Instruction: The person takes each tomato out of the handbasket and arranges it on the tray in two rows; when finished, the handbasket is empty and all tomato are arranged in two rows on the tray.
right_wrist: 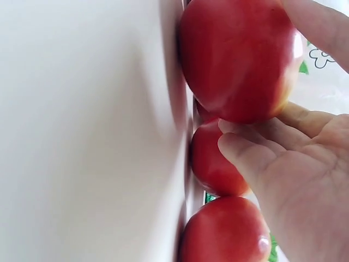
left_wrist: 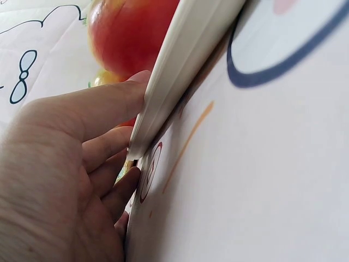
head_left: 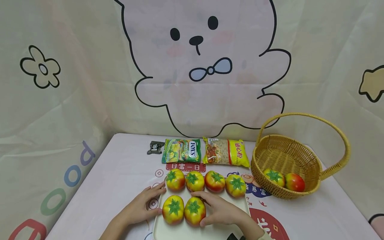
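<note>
Two yellow-red tomatoes with green star-shaped tops stand side by side in the front row on a white tray [head_left: 219,233]. My right hand [head_left: 223,208] holds the right-hand tomato [head_left: 195,211], thumb on its near side and fingers on its far side. In the right wrist view that tomato [right_wrist: 237,60] shows its red side. My left hand [head_left: 139,205] is at the tray's left edge, its thumb touching the rim [left_wrist: 163,76] beside the left-hand tomato [head_left: 173,209]. Its fingers are loosely extended and hold nothing. Several more tomatoes [head_left: 214,182] form a row behind.
A wicker basket [head_left: 286,160] with a tall handle stands at the right, two tomatoes [head_left: 295,182] in it. Along the back lie a small dark packet [head_left: 155,147], a green FOX'S candy bag [head_left: 181,151] and a yellow pasta bag [head_left: 226,152]. A printed cloth [head_left: 120,173] covers the table.
</note>
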{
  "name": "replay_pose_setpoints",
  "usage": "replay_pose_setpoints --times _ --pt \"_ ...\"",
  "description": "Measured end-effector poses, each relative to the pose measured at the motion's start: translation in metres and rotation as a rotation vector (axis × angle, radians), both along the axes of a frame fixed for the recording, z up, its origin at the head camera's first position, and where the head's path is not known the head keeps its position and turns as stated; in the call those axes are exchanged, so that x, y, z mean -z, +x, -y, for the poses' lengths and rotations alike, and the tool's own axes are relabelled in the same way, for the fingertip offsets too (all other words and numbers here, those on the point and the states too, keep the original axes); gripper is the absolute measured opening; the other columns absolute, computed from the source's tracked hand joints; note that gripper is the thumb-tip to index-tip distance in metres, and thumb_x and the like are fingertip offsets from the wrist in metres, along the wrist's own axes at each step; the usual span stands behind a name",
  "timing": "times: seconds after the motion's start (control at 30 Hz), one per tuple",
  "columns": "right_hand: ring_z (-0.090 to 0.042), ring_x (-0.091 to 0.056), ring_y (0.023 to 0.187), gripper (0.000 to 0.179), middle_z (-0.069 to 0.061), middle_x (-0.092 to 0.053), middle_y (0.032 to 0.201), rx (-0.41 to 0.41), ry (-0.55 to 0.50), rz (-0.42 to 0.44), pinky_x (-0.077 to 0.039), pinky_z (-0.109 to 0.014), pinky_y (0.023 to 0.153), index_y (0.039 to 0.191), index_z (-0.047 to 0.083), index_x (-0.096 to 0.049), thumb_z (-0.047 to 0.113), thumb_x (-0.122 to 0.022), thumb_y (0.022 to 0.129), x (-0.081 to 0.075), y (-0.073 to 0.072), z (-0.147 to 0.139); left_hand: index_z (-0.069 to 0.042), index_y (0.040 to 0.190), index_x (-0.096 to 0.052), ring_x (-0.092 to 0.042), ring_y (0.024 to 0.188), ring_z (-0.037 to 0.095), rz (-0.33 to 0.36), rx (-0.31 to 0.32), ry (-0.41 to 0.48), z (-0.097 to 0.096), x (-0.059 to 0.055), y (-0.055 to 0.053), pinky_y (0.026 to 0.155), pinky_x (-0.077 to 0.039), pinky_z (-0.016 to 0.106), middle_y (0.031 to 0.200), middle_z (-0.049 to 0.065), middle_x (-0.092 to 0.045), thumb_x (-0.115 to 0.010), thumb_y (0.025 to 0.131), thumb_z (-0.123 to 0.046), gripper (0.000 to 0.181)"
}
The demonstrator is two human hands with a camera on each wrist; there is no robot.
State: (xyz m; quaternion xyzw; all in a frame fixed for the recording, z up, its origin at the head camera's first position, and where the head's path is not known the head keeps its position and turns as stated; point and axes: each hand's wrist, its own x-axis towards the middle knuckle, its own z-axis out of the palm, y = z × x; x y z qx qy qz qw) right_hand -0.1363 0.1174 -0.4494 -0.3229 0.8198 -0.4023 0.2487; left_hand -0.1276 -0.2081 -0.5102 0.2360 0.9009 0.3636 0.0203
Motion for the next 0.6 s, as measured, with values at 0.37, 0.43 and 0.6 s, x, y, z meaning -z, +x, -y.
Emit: replay_pose_setpoints --times 0.37,0.43,0.6 --pt "-0.023 -0.040 0.135 0.074 0.008 -0.044 0.145 0.043 0.043 -0.032 -0.034 -0.054 0.109 0.142 0.025 -0.042 0.036 -0.076 0.077 -0.018 0.008 -0.002 -0.022 0.133 -0.055 -0.039 0.137 0.022 -0.025 0.005 -0.005 0.000 0.001 0.000 0.112 -0.019 0.049 0.149 -0.004 -0.040 -0.069 0.079 -0.047 0.061" --pt "-0.024 -0.041 0.134 0.072 0.008 -0.045 0.144 0.049 0.039 -0.034 -0.036 -0.054 0.108 0.141 0.024 -0.043 0.036 -0.075 0.078 -0.021 0.009 -0.004 -0.021 0.133 -0.056 -0.040 0.136 0.023 -0.046 0.009 -0.004 0.000 0.002 0.000 0.111 -0.022 0.052 0.149 -0.002 -0.041 -0.069 0.080 -0.045 0.060" --pt "-0.027 -0.043 0.133 0.069 0.007 -0.047 0.143 0.063 0.040 -0.049 -0.038 -0.054 0.106 0.141 0.025 -0.044 0.039 -0.074 0.079 -0.028 0.008 -0.010 -0.020 0.132 -0.056 -0.041 0.135 0.025 -0.059 0.014 -0.006 0.000 0.002 0.000 0.110 -0.024 0.056 0.148 0.000 -0.043 -0.069 0.080 -0.045 0.059"
